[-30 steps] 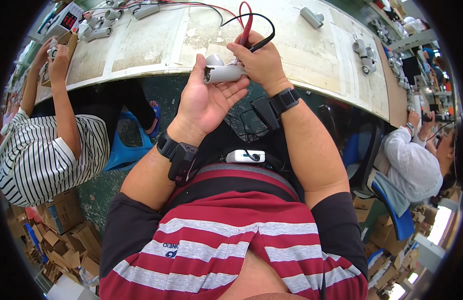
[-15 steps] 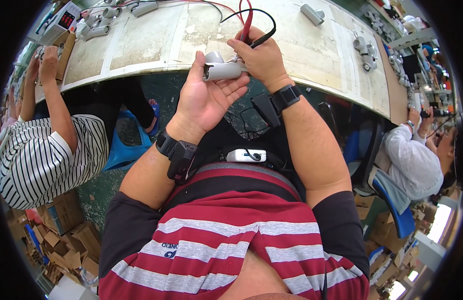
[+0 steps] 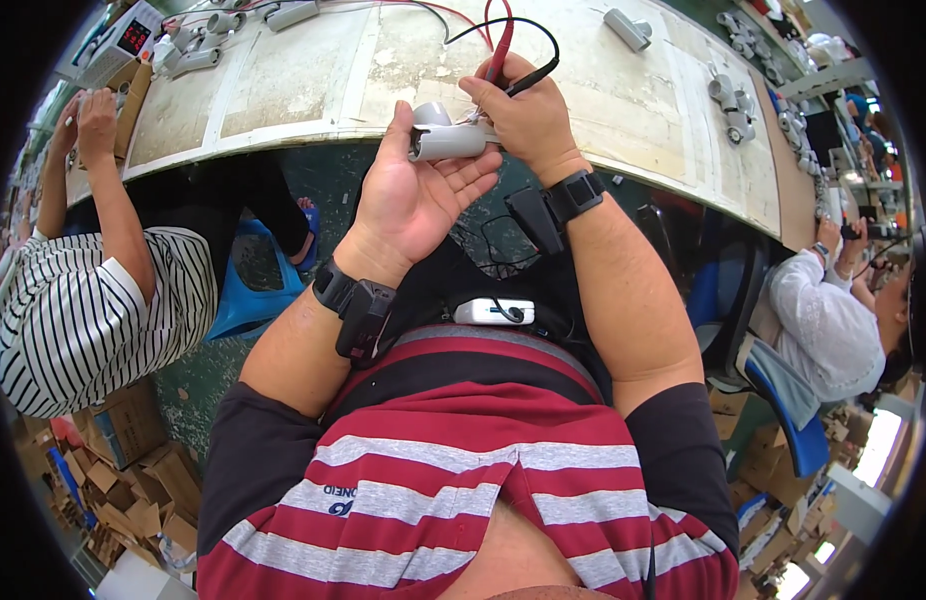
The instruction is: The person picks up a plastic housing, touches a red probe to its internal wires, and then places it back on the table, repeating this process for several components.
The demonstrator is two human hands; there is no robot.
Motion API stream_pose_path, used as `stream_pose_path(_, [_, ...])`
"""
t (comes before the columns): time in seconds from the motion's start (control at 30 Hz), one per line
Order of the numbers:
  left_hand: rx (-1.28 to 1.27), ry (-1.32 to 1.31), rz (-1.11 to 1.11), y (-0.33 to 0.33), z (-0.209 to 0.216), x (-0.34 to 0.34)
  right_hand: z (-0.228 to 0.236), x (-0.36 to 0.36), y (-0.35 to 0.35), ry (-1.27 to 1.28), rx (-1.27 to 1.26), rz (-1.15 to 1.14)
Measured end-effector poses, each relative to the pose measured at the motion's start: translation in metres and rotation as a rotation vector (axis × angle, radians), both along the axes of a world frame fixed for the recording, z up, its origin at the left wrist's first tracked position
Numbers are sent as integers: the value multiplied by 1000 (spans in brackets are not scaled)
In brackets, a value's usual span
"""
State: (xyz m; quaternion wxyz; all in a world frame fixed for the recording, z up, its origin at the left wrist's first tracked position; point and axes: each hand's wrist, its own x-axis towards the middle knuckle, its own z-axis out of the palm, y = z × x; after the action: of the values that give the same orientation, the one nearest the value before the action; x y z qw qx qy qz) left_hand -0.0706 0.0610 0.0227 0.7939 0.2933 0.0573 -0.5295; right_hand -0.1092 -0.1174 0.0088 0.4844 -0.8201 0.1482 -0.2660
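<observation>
My left hand [image 3: 408,205], palm up, cradles a grey cylindrical housing [image 3: 451,142] with a round stub on its far side, just off the table's near edge. Its thumb presses against the housing's left end. In my right hand [image 3: 535,122] are a red test probe [image 3: 502,48] and a black test probe [image 3: 532,78], held together between thumb and fingers. Their lower ends point at thin wires [image 3: 475,118] at the housing's right end. My fingers partly hide the probe tips, so I cannot tell whether they touch the wires.
The worn pale table [image 3: 313,95] carries another grey housing [image 3: 628,30] at the back and more parts [image 3: 731,105] at right. A boxy instrument [image 3: 123,42] with a red-lit display stands far left. Co-workers sit at left [image 3: 113,310] and right [image 3: 823,320].
Both my hands, with the housing and probes, have shifted very slightly right. The left co-worker's hands have moved a little. My grips look the same.
</observation>
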Motion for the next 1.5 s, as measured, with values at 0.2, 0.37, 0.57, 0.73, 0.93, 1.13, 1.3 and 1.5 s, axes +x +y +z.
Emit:
stream_pose_path(0.2, [-1,-2,-4,0,-1,0,2,0,1,7,7,-4])
stream_pose_path(0.37, [-2,-2,-4,0,-2,0,2,-1,1,-5,13,0])
stream_pose_path(0.57, [2,-13,-3,2,-2,0,1,-1,2,-9,0,-4])
stream_pose_path(0.73, [2,-10,-3,1,-2,-1,0,-1,1,-8,16,3])
stream_pose_path(0.93, [-17,-7,-15,1,-4,1,-3,1,-2,-21,69,14])
stream_pose_path(1.13, [-4,0,-7,5,-3,3,3,-1,-9,-4,422,83])
stream_pose_path(1.3, [-40,-156,29,26,4,23,3,-6,-17,-129,568,59])
stream_pose_path(1.5, [450,-1086,243,51,10,98,-3,-10,-22,-235,736,76])
